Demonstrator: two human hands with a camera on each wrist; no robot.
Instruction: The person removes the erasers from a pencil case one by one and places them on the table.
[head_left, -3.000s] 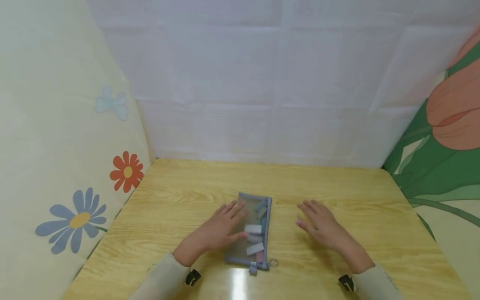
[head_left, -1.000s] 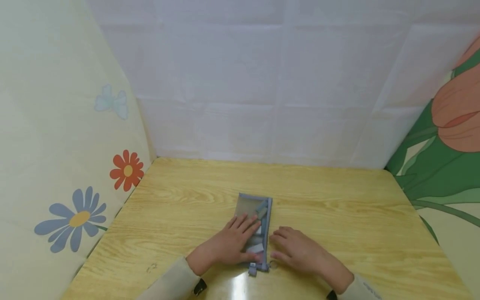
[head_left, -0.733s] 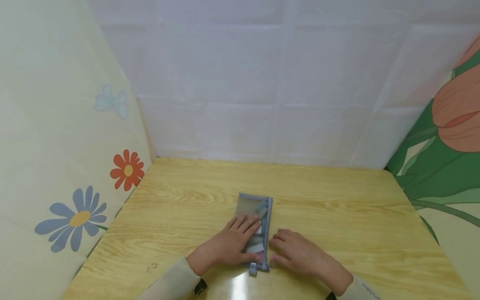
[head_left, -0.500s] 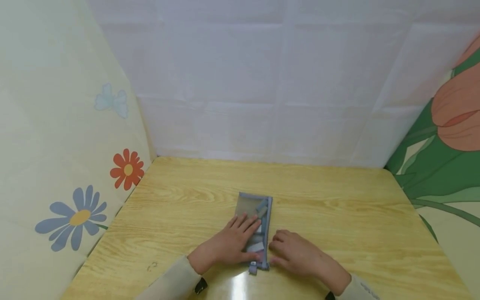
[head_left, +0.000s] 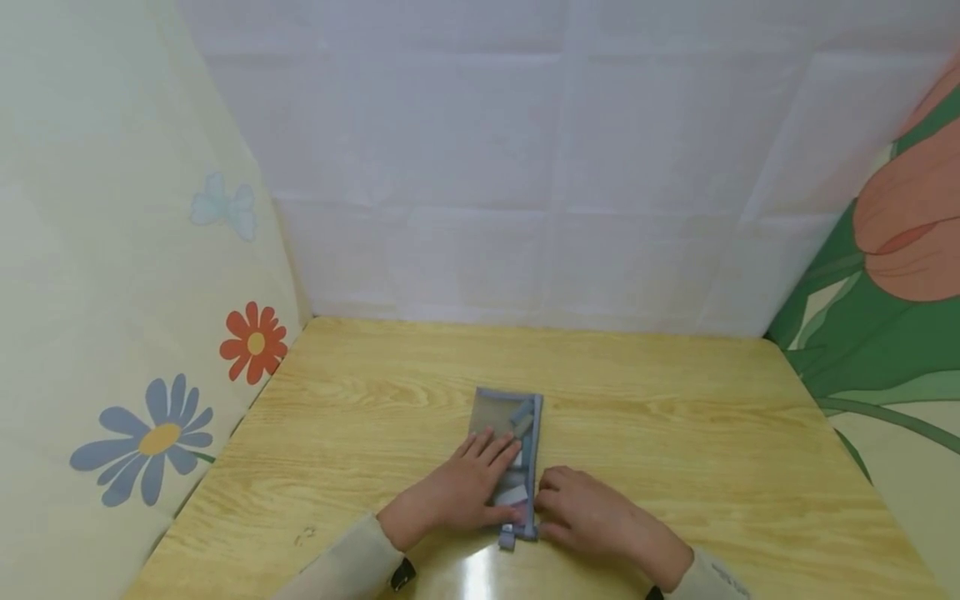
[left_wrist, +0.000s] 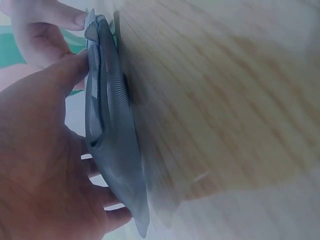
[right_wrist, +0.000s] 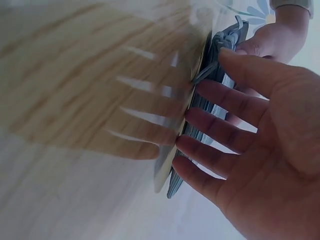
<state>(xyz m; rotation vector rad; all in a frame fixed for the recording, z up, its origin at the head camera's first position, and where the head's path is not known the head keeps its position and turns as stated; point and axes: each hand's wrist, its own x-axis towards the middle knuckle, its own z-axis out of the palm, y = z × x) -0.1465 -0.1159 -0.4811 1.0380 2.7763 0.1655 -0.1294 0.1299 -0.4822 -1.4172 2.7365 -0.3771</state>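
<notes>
A blue-edged zip pouch (head_left: 491,411) with a see-through front lies on the wooden table, its zipper side facing right. Several small white, grey, bluish and pink blocks show inside. My left hand (head_left: 461,487) rests on the pouch with fingers spread, covering its middle and left part. Beside the zipper edge is my right hand (head_left: 588,508), fingers slightly bent. In the right wrist view its fingertips reach the table along the pouch (right_wrist: 215,107). A metal ring (right_wrist: 205,72) at the zipper end lies between thumb and forefinger, which stand apart around it.
The wood-grain table (head_left: 675,400) extends around the pouch. A white sheet (head_left: 450,167) hangs behind it, and flower-printed cloths (head_left: 112,250) flank both sides. A small fabric tab (head_left: 507,540) sticks out at the pouch's near end.
Both hands have come down from over the table; the left has settled onto the pouch. My right hand has moved left to the zipper edge, hiding the ring in the head view.
</notes>
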